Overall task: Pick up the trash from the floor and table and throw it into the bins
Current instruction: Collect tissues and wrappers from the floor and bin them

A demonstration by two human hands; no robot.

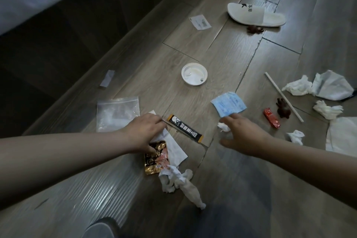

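On the wood-look floor (222,48), a small paper slip (106,78) lies by the dark bed base, with a clear zip-lock bag (117,114) nearer. The left hand (146,131) is low over a flat white napkin (174,148), its fingers bent and its thumb on a gold snack wrapper (154,162). I cannot tell whether it grips them or only rests on them. A twisted tissue (179,181) lies just below the wrapper. Beside the hand is a black stick sachet (184,128), and farther off are a white cup lid (194,74) and a printed card (200,22). The right hand (241,133) reaches with loose, spread fingers and holds nothing. A small tissue wad (223,127) lies at its thumb side, and its fingertips are at the edge of a blue packet (229,104). A white slipper (255,14) lies far back. To the right are a red wrapper (271,120), a paper straw (283,96) and more crumpled tissues (297,88).
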